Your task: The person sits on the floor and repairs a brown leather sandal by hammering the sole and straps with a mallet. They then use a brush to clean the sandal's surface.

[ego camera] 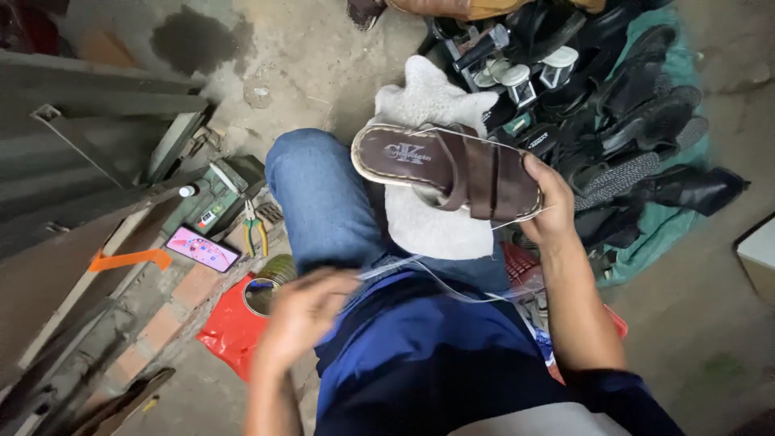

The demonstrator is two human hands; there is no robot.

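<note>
Gripping the brown sandal [452, 171] by its near-right end, the right hand [551, 203] holds it above a white fleece pad [428, 222] on the knee. Light, stiff-soled, best taken at the sole edge. The blurred left hand [303, 311] seems pinched on clear thread [436, 278].

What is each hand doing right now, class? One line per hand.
Left hand: blurred, fingers closed around a pale thread; the grip itself cannot be told exactly.
Right hand: closed on the toe end of a brown sandal.
</note>
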